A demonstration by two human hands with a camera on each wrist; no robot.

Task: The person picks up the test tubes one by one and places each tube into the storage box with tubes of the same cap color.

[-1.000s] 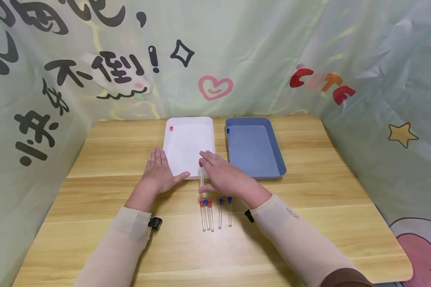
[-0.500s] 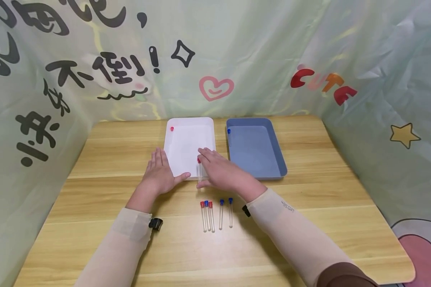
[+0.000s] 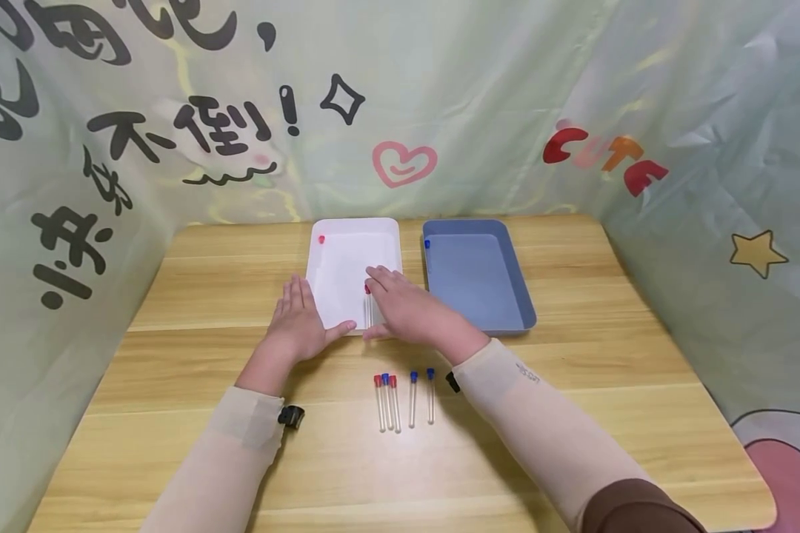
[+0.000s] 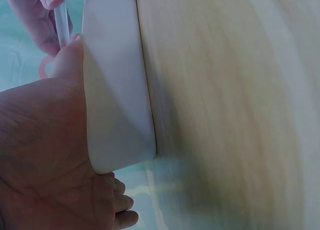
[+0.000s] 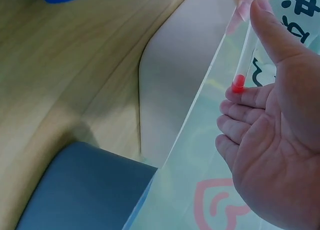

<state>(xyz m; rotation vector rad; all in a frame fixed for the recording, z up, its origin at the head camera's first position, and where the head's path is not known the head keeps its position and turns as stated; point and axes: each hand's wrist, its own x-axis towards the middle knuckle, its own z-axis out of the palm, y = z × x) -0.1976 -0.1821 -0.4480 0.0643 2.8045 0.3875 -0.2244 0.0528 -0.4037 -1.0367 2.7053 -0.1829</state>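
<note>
Key relation: the tube (image 3: 368, 307) lies on the left-of-frame side of the right grip (image 3: 407, 307), which pinches it end to end, thumb at the plain lower end and fingertips at the red cap (image 3: 367, 289). Long axis runs up the frame, cap uppermost, roughly parallel to the long sides of the white tray (image 3: 347, 270). In the head view the tube sits over that tray's lower right part; both wrist views suggest it is above rim height, though the clearance cannot be judged. Right is the nearer hand. The left grip (image 3: 298, 320) is spread, holding no tube, set against the white tray's lower left corner with the thumb along the lower edge. Surface: wood-grain bench (image 3: 207, 296). Toward lower centre lie a close group of three tubes (image 3: 388, 403) and, just to their right, two more tubes (image 3: 413, 403), caps up-frame. The blue tray (image 3: 473, 277) stands right of the white one, a narrow gap between. Room: a printed pale green curtain (image 3: 480, 111) backs the bench and flanks both sides.
</note>
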